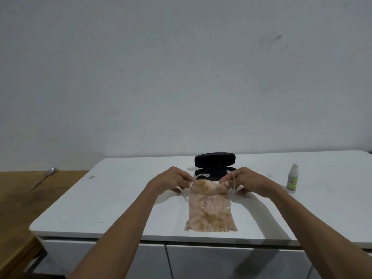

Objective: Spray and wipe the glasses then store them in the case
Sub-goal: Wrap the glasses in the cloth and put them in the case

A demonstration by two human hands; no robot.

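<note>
Roughly, step in hand: wiping, by my reading; spray looks done, storing not yet begun
Glasses (209, 200): one clear-framed pair, held up just nearer the viewer than the case (215, 167), lenses hanging down, temples opened out
Cloth (210, 208): one peach cloth, top bunched at the frame, lower part lying on the surface (112, 200) in front of the case
Left hand (174, 178): fingers curled, pinching the left temple and the cloth's edge
Right hand (244, 178): fingers curled, pinching the right temple and cloth
Case: one, black, lid standing open, ready
Spray bottle (292, 179): one, upright, well to the right of the case; a small clear cap (269, 175) between them
Spoon (43, 178): one, far left of the case
Next move calls for: folding both temples, then a short reach forward into the case
</note>
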